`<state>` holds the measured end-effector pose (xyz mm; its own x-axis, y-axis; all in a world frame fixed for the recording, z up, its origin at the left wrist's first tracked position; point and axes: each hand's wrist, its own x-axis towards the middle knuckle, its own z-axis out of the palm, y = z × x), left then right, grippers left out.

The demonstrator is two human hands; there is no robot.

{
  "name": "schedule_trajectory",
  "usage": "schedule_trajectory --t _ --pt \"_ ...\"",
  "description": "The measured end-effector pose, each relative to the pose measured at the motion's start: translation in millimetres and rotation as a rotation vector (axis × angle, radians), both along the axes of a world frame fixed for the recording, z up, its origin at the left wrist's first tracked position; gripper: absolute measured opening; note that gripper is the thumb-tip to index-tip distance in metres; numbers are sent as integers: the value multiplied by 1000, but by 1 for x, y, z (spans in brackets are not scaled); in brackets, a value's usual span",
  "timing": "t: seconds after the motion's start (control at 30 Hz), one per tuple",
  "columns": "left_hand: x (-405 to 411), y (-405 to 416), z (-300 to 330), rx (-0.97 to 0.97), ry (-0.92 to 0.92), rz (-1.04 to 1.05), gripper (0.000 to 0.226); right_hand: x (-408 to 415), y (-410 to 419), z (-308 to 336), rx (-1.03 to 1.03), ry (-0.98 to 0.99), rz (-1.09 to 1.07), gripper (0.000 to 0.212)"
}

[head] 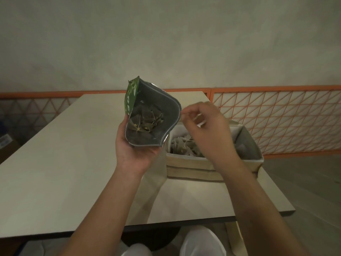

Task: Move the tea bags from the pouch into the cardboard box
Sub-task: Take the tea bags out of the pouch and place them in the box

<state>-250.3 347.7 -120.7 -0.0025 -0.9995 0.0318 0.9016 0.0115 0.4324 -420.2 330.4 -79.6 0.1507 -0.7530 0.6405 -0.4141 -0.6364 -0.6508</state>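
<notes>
Left hand holds pouch upright, mouth toward camera.

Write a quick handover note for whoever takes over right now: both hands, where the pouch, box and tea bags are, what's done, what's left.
Left hand: holds the open pouch from below, mouth facing the person, above the table.
Right hand: fingers curled above the cardboard box, beside the pouch rim; what it pinches is too blurred to tell.
Done: a pile of tea bags in the box.
Left: several tea bags in the pouch to move over.
</notes>
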Motion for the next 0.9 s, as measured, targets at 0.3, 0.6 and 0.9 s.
schedule_trajectory --t 0.3,0.6,0.9 --pt "0 6 -4 60 -43 75 52 68 -7 7 -287 674 -53 21" --pt "0 6 -4 82 -74 77 48 85 -17 9 -204 897 -218 20" --pt "2 -2 -1 72 -76 54 54 42 -13 31 96 5 55 4"
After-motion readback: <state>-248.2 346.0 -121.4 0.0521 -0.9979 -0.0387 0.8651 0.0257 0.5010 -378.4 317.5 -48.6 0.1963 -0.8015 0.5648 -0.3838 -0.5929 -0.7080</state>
